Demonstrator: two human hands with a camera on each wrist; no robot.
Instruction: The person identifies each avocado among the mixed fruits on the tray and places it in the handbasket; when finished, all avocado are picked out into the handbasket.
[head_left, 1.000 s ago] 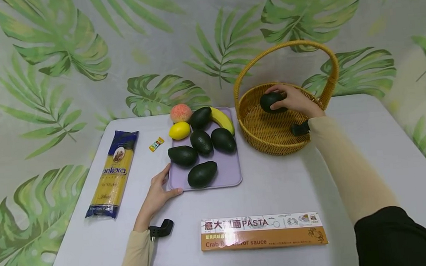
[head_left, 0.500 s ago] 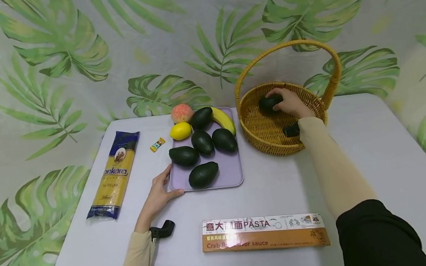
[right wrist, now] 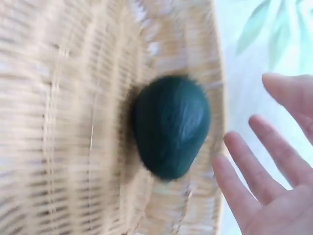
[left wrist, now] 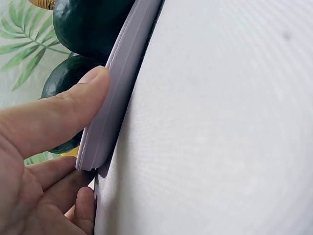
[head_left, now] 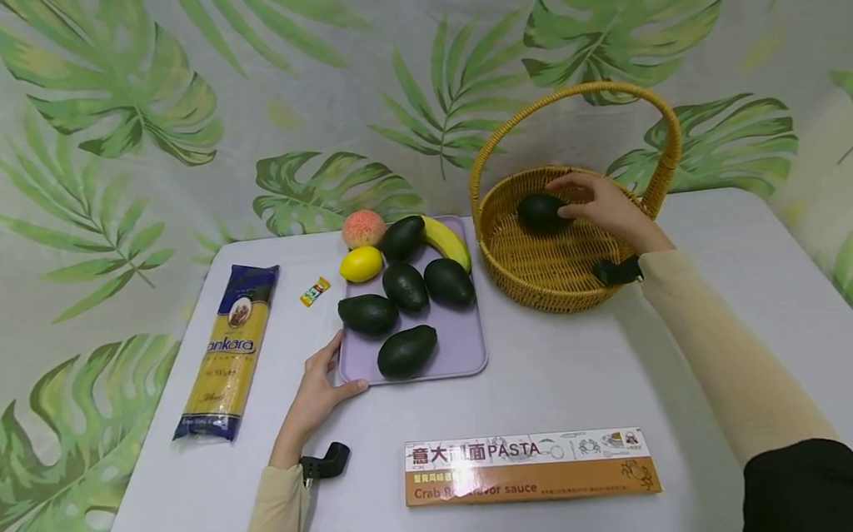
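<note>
A dark green avocado (head_left: 540, 213) lies in the wicker basket (head_left: 542, 297), against the far inner wall in the right wrist view. My right hand (head_left: 602, 209) is just to its right, fingers spread and apart from the fruit; in the right wrist view the hand (right wrist: 274, 171) holds nothing. With the left hand (head_left: 316, 391) I hold the near left corner of the lilac tray (head_left: 464, 363). The left wrist view has its thumb (left wrist: 73, 110) on the rim and the other fingers around the corner. Several avocados (head_left: 407, 353), a lemon (head_left: 361, 264), a banana (head_left: 447, 243) and a peach (head_left: 363, 229) are on the tray.
A tall handle (head_left: 571, 92) arches over the basket. To the left lie a pasta bag (head_left: 230, 352) and a small wrapped snack (head_left: 315, 291). A long pasta box (head_left: 531, 468) lies at the front of the white table (head_left: 556, 381); leaf-printed cloth (head_left: 449, 80) hangs behind.
My right hand has lowered the avocado into the basket, let it go and drawn back to the right. The left hand stays at the tray corner.
</note>
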